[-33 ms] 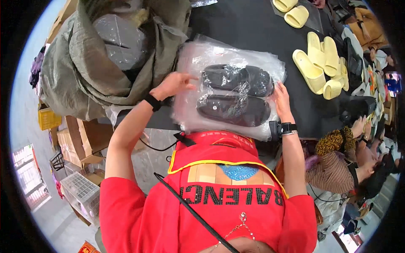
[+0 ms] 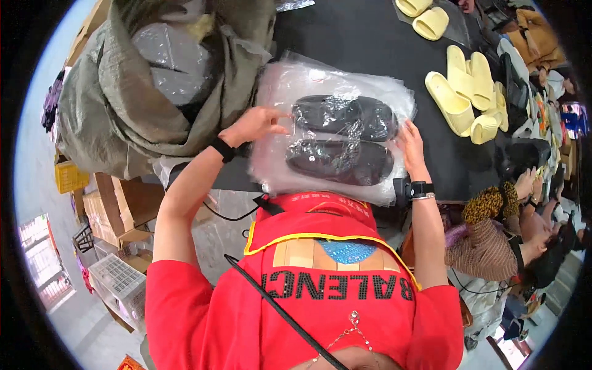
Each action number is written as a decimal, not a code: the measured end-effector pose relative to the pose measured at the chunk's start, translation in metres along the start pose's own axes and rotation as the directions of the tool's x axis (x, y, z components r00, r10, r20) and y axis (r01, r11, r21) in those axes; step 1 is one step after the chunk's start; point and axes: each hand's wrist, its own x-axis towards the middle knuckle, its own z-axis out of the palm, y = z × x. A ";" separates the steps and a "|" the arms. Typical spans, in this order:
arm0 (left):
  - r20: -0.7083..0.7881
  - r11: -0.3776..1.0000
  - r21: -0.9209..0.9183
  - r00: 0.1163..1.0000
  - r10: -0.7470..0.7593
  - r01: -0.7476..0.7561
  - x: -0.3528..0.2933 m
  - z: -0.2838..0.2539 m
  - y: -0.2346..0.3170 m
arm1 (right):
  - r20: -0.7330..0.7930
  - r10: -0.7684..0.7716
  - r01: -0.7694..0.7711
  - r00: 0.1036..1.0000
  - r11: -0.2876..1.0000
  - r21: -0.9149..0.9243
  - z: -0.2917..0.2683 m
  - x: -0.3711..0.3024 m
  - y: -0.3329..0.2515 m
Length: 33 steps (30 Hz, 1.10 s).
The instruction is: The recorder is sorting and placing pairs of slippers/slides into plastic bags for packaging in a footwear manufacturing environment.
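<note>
A pair of black slippers (image 2: 339,159) lies side by side inside a clear plastic bag (image 2: 280,163), on what looks like a stack of similar bags in front of me. My left hand (image 2: 258,124) is over the bag's left part, thumb and forefinger apart and pointing toward the slippers, with nothing visibly gripped. At the right edge, my right hand (image 2: 411,147) has its fingers closed on the plastic beside the slippers' ends. Its fingertips partly hide the edge there.
A large grey-green woven sack (image 2: 105,117) with bagged grey items stands at the left. Pale yellow slippers (image 2: 453,105) lie on the dark tabletop (image 2: 345,43) at the right. Another person's patterned sleeve (image 2: 481,246) is at the right. Cardboard boxes (image 2: 105,213) stand at the lower left.
</note>
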 end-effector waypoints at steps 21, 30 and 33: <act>-0.018 0.802 0.337 0.849 0.529 -0.493 0.110 0.095 0.084 | -0.158 -0.066 -0.035 0.985 0.825 -0.565 -0.019 -0.098 0.048; -0.182 0.839 0.464 0.897 0.403 -0.283 0.067 0.049 0.034 | -0.239 -0.141 0.001 0.961 0.862 -0.506 -0.038 -0.097 0.069; -0.190 0.899 0.416 0.954 0.232 -0.135 0.037 0.027 0.005 | -0.243 -0.154 0.025 0.958 0.886 -0.462 -0.042 -0.092 0.076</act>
